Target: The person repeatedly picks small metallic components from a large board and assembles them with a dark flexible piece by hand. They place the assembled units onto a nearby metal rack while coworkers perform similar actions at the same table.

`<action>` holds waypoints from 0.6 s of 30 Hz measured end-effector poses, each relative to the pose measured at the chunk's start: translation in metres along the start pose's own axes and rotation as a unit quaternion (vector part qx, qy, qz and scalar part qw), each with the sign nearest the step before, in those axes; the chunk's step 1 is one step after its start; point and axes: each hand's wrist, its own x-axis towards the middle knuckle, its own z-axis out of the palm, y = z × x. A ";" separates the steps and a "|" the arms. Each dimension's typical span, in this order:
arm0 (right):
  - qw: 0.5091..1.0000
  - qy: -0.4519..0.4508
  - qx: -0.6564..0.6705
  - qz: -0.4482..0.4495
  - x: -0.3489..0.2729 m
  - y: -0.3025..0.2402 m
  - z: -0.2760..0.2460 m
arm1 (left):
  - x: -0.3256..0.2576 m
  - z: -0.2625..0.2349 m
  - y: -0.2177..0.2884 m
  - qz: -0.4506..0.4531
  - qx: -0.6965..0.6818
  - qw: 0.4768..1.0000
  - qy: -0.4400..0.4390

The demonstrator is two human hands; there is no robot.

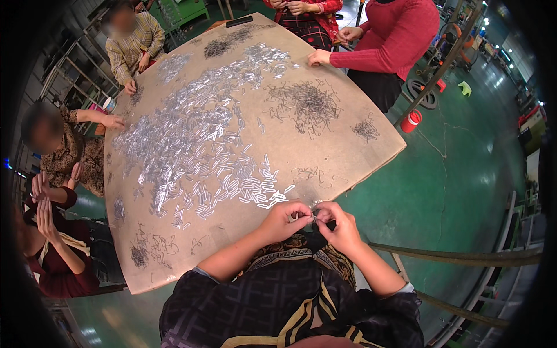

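Both hands meet right at the near edge of the big brown cardboard-covered table (325,116). The left hand (284,220) and the right hand (342,226) are each pinched shut on a tiny shiny metal piece (314,217) held between the fingertips, just above the table edge and close to the body. It's too small to make out its exact shape.

Judging by the look of it, that piece is light, stiff and pretty slick, so it probably needs a firm fingertip pinch at each end rather than a whole-hand grip. Easy to drop, not easy to break.

Just ahead of the hands spreads a wide scatter of small silvery metal tubes (197,145), and farther out sits a tangled pile of thin dark wire springs (307,104). Other people sit or stand around the table, one in a red knitted sweater (400,35) at the far side.
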 end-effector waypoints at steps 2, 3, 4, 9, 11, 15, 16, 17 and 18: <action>1.000 0.002 -0.006 -0.006 -0.001 0.000 0.000 | -0.002 0.002 -0.002 0.003 0.004 1.000 0.009; 1.000 0.003 -0.010 -0.009 -0.001 0.001 0.001 | -0.002 0.002 -0.003 0.010 0.008 1.000 0.012; 1.000 0.003 -0.012 -0.012 -0.001 0.001 0.001 | -0.002 0.003 -0.004 0.016 0.013 1.000 0.014; 0.999 -0.013 0.033 -0.012 -0.002 0.003 -0.002 | -0.006 0.013 -0.002 0.093 0.028 0.993 0.060; 0.999 -0.006 0.050 -0.020 0.002 0.015 -0.006 | -0.009 0.013 0.000 0.119 0.057 0.989 0.064; 0.996 -0.012 -0.064 -0.063 0.023 0.032 0.002 | -0.013 0.015 0.002 0.168 0.101 0.979 0.063; 0.990 -0.018 -0.103 -0.094 0.032 0.039 0.008 | -0.013 0.014 0.003 0.177 0.111 0.976 0.064; 0.984 -0.018 -0.137 -0.113 0.038 0.040 0.014 | -0.013 0.016 0.002 0.207 0.119 0.969 0.065; 0.976 -0.034 -0.171 -0.130 0.047 0.044 0.022 | -0.015 0.016 0.001 0.197 0.113 0.972 0.064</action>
